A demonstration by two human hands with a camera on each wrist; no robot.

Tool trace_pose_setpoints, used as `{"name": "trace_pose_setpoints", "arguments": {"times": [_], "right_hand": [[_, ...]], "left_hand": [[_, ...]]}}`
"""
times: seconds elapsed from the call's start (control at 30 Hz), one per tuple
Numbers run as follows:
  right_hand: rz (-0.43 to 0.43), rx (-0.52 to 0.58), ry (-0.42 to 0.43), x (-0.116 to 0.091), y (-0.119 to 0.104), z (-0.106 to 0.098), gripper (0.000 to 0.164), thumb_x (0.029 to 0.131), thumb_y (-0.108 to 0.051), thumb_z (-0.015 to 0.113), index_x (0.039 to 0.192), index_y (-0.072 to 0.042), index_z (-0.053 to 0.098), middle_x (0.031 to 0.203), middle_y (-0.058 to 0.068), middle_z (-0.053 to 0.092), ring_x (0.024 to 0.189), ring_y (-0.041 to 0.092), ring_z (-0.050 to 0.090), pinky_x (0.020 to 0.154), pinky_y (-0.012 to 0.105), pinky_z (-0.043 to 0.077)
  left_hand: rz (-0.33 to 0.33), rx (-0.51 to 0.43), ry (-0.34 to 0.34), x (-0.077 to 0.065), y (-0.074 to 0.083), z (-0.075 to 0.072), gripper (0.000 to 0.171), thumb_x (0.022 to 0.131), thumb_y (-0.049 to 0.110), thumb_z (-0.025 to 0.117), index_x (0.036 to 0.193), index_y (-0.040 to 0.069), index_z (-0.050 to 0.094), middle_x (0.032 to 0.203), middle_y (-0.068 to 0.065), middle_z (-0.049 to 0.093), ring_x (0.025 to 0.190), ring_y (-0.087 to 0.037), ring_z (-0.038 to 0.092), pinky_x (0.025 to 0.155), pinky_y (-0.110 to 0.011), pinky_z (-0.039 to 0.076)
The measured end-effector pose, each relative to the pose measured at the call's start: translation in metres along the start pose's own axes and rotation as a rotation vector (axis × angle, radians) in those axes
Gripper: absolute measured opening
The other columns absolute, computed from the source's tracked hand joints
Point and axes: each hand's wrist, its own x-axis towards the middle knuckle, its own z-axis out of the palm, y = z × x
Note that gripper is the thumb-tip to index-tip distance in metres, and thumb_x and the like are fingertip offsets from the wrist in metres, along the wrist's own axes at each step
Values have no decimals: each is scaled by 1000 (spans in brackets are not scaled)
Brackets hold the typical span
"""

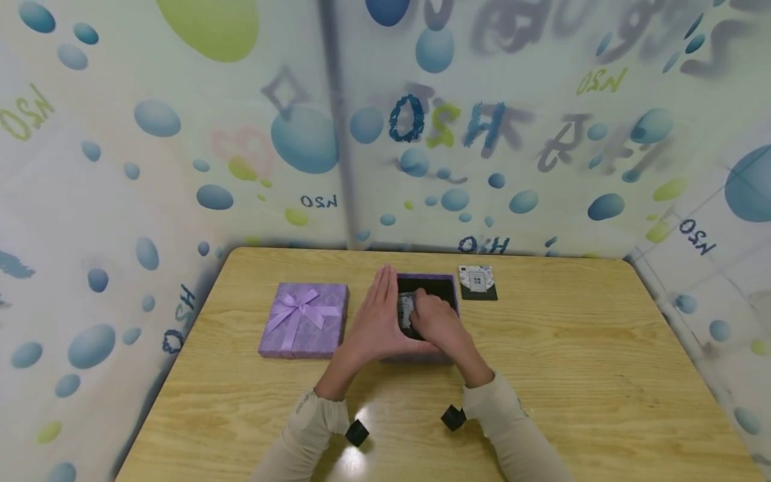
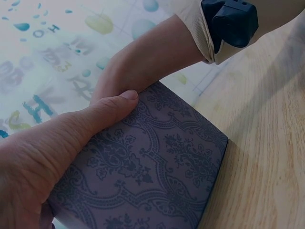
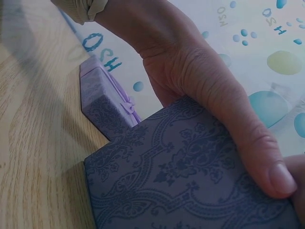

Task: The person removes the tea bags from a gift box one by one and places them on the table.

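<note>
A purple patterned box (image 1: 415,358) with a dark interior stands uncovered on the table. My left hand (image 1: 378,325) lies along its left side with straight fingers, its thumb (image 2: 112,109) stretched over the front rim. My right hand (image 1: 440,323) reaches down into the box with curled fingers. At those fingers, inside the box, is a small grey-silver patterned packet (image 1: 405,310), partly covered by the hand. The right fingertips are hidden in the head view. In the left wrist view, the box front hides most of the right hand.
Left of the box lies its purple lid (image 1: 304,321) with a ribbon bow. A black-and-white printed card (image 1: 478,282) is on the table beyond the box's right side. The wooden table (image 1: 590,375) ends at a wall with blue and green spots.
</note>
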Motion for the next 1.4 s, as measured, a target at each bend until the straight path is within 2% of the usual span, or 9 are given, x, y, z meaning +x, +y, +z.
{"name": "trace_pose_setpoints", "arguments": {"times": [0.27,0.43,0.57,0.77,1.03,1.4], "right_hand": [[-10,104,34,3,3,0,9,101,-8,59,98,0,58,70,9,53,58,24,53,54,36,43],[-12,144,44,4,5,-1,9,102,-7,60,94,-2,57,73,7,53,61,21,53,55,34,43],[-8,181,33,5,6,-1,7,101,-6,62,101,0,61,75,6,56,64,20,55,60,35,47],[-17,251,20,3,7,-4,18,101,-6,65,116,3,63,81,6,62,70,18,60,66,36,53],[-41,322,3,3,6,-10,24,103,-7,64,124,4,62,89,8,67,78,19,62,74,38,55],[-123,355,7,-2,7,-27,36,103,-7,62,136,7,57,90,8,69,76,17,63,71,37,54]], "left_hand": [[-13,5,-4,1,0,2,160,62,85,80,165,6,-12,173,-10,-18,161,-24,-14,130,-43,8],[-32,3,-14,1,1,2,160,62,87,78,164,7,-15,173,-9,-19,161,-25,-12,130,-44,9],[-41,2,-20,0,1,2,160,62,88,77,163,8,-17,172,-8,-20,161,-24,-14,130,-44,10],[-29,6,-16,0,0,2,158,63,88,76,163,9,-18,172,-8,-21,161,-27,-10,130,-45,10],[-17,13,-17,-1,1,2,156,64,89,75,162,10,-19,171,-8,-23,161,-27,-12,130,-44,10],[-31,12,-6,0,1,3,159,62,92,73,163,10,-18,172,-9,-20,162,-30,-7,129,-44,12]]}}
